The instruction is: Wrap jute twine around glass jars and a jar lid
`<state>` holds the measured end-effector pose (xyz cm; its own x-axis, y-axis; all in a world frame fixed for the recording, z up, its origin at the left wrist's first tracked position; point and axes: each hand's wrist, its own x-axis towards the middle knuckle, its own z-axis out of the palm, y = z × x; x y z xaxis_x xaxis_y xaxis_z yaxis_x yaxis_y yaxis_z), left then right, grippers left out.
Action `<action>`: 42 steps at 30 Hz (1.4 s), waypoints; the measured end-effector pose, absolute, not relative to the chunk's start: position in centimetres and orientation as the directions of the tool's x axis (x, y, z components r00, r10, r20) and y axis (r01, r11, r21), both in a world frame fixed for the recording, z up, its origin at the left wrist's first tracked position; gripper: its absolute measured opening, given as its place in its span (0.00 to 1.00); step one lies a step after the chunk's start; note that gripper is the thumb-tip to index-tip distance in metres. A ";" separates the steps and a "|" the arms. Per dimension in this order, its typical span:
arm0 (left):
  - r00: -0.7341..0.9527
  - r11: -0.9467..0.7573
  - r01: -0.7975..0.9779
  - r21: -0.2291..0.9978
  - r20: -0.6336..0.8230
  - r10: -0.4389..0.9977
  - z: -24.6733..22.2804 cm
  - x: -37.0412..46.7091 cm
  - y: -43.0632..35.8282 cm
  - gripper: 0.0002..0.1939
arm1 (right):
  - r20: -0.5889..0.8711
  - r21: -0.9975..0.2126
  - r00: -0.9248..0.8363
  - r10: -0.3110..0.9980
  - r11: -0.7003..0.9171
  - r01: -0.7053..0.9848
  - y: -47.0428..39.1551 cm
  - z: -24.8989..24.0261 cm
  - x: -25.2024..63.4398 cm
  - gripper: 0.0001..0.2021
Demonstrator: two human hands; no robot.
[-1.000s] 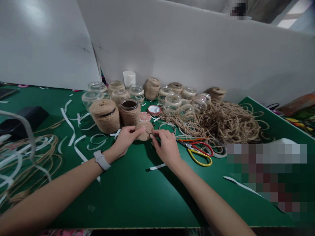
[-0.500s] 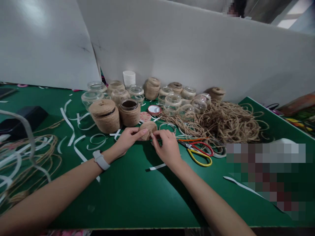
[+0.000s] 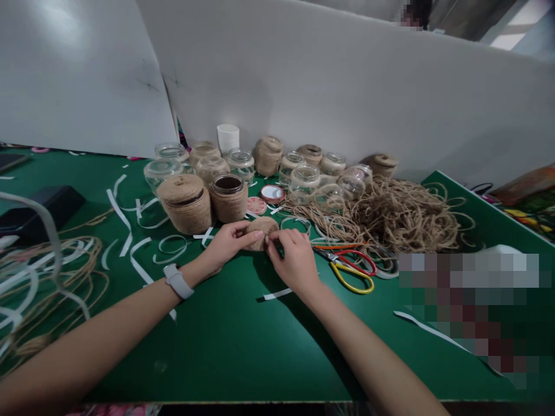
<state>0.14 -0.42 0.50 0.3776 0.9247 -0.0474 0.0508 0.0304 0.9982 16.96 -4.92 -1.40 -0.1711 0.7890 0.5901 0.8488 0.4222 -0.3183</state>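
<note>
A round jar lid (image 3: pixel 259 226) covered in coiled jute twine is held tilted just above the green table. My left hand (image 3: pixel 228 245), with a grey watch on its wrist, is closed on the lid's left side, thumb on its top. My right hand (image 3: pixel 292 254) pinches at the near right edge of the lid; the small bit between its fingertips looks like the twine, mostly hidden. Beyond my hands stand a lidded twine-wrapped jar (image 3: pixel 184 208) and an open twine-wrapped jar (image 3: pixel 229 202). Scissors (image 3: pixel 353 268) with one red and one yellow handle lie right of my right hand.
Several glass jars (image 3: pixel 304 182) stand along the white partition (image 3: pixel 325 81). A heap of jute twine (image 3: pixel 403 214) lies at the right. White strips (image 3: pixel 119 216) are scattered on the table (image 3: pixel 217 352). A black object (image 3: pixel 47 211) sits at the left.
The lid has tipped slightly and my right fingertips have shifted a little down along its near edge. Both hands otherwise keep their places.
</note>
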 end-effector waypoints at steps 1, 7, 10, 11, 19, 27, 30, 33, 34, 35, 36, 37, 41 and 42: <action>0.368 0.017 0.079 0.997 -0.045 0.929 0.6 0.1 -0.5 0.17 | 0.591 -0.299 -0.187 0.785 0.428 0.853 -4.9 -1.4 17.0 0.04; 0.357 -0.015 0.140 0.990 -0.036 0.934 0.6 0.1 -0.4 0.18 | 0.599 -0.251 -0.212 0.772 0.433 0.866 -5.0 -1.3 17.0 0.05; 0.349 -0.042 0.201 0.979 -0.031 0.937 0.2 0.0 -0.2 0.17 | 0.602 -0.223 -0.223 0.767 0.430 0.875 -5.0 -1.3 17.0 0.05; 0.342 -0.057 0.231 0.971 -0.026 0.939 0.1 0.0 -0.2 0.17 | 0.602 -0.215 -0.228 0.765 0.430 0.877 -5.0 -1.3 17.0 0.05; 0.239 -0.011 0.185 0.983 -0.034 0.971 -0.1 0.0 -0.1 0.17 | 0.594 -0.252 -0.176 0.785 0.389 0.886 -4.8 -1.4 17.0 0.05; 0.250 0.051 0.064 0.997 -0.065 0.966 0.6 0.3 -0.5 0.17 | 0.632 -0.291 -0.146 0.761 0.408 0.865 -4.8 -1.4 17.2 0.06; 0.266 0.074 0.024 0.997 -0.078 0.961 0.6 0.2 -0.5 0.16 | 0.626 -0.304 -0.150 0.765 0.417 0.857 -4.9 -1.2 17.1 0.05; 0.292 0.127 -0.034 0.991 -0.112 0.950 0.4 0.2 -0.4 0.19 | 0.606 -0.322 -0.156 0.780 0.419 0.849 -5.0 -1.2 17.0 0.05; 0.300 0.144 -0.050 0.988 -0.123 0.946 0.3 0.2 -0.3 0.20 | 0.600 -0.326 -0.161 0.784 0.423 0.845 -5.0 -1.2 17.0 0.05; 0.309 0.157 -0.060 0.986 -0.131 0.942 0.3 0.2 -0.3 0.20 | 0.595 -0.330 -0.167 0.786 0.429 0.841 -5.0 -1.2 17.0 0.04; 0.316 0.162 -0.065 0.985 -0.133 0.939 0.2 0.2 -0.2 0.21 | 0.592 -0.331 -0.173 0.787 0.434 0.838 -5.0 -1.2 17.0 0.04; 0.321 0.159 -0.066 0.985 -0.130 0.938 0.1 0.1 -0.2 0.21 | 0.590 -0.331 -0.178 0.788 0.437 0.836 -5.0 -1.2 17.0 0.04; 0.330 0.098 -0.024 0.995 -0.085 0.940 -0.2 -0.1 -0.1 0.21 | 0.575 -0.337 -0.188 0.796 0.440 0.832 -5.0 -1.2 17.0 0.04; 0.328 0.086 -0.013 0.996 -0.078 0.941 -0.2 -0.1 -0.1 0.21 | 0.569 -0.342 -0.191 0.799 0.442 0.830 -5.0 -1.2 17.0 0.04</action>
<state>-0.08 -0.06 -0.24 0.3283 0.9414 -0.0776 -0.0127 0.0865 0.9962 16.96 -5.00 -1.25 -0.1911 0.7995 0.5695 0.8295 0.4417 -0.3418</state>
